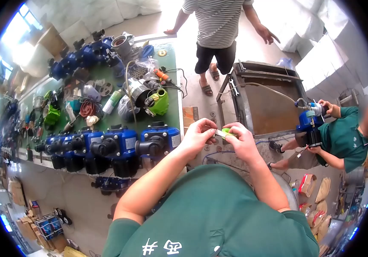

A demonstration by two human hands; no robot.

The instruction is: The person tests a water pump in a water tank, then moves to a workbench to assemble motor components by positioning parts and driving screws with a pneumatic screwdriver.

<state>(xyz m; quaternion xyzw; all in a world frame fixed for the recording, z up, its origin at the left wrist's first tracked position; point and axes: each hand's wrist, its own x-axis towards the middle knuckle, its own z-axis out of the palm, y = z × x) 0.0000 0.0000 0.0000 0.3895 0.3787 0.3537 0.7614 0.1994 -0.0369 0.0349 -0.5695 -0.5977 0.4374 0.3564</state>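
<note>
Both of my hands meet in front of my chest, near the right edge of the green table. Between them is a small white strip point(220, 133) with a bright green piece point(226, 130) beside it. My left hand point(199, 136) pinches the strip's left end between thumb and fingertips. My right hand point(241, 140) has its fingers closed round the green piece and the strip's right end. What exactly the green piece is cannot be made out. The nearest blue pump point(160, 139) stands on the table to the left of my left hand.
On the green table point(173, 73) are rows of blue pumps, a green housing point(160, 103), a spray can point(113, 102) and cables. A person in a striped shirt stands ahead. At right, a co-worker holds a blue pump point(308, 121) beside a metal tank point(269, 105).
</note>
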